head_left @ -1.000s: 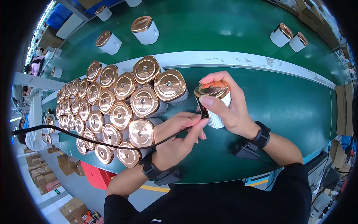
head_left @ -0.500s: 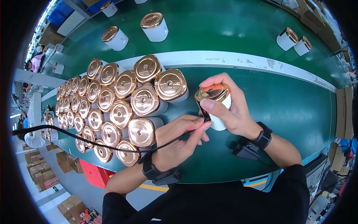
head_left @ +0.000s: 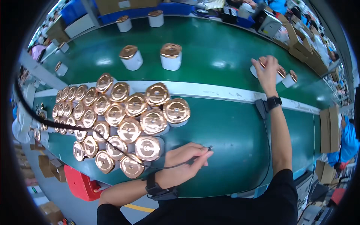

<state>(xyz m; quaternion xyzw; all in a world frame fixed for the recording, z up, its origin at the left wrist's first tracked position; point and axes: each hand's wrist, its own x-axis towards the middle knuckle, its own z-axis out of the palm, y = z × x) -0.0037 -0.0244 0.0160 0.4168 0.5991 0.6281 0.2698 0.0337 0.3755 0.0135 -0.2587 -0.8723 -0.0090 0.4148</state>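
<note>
My left hand [head_left: 185, 163] rests low over the green table and pinches the tip of a thin black cable [head_left: 112, 144], which trails left across a cluster of several white jars with copper lids [head_left: 127, 120]. My right hand [head_left: 267, 71] is stretched far out over the green conveyor belt [head_left: 210, 41], fingers wrapped on a white jar with a copper lid [head_left: 257, 69]. Two more such jars [head_left: 288, 77] stand just right of that hand.
Two white jars [head_left: 150, 56] stand mid-belt, and others sit farther back [head_left: 138, 20] and at the left edge [head_left: 60, 67]. A white strip [head_left: 210, 92] divides belt from table. Cardboard boxes [head_left: 328, 127] line the right side; a red crate [head_left: 80, 183] sits below left.
My right hand has carried the jar from in front of me out onto the belt at the far right. My left hand stayed low with the cable tip. The jars on the belt have shifted right.
</note>
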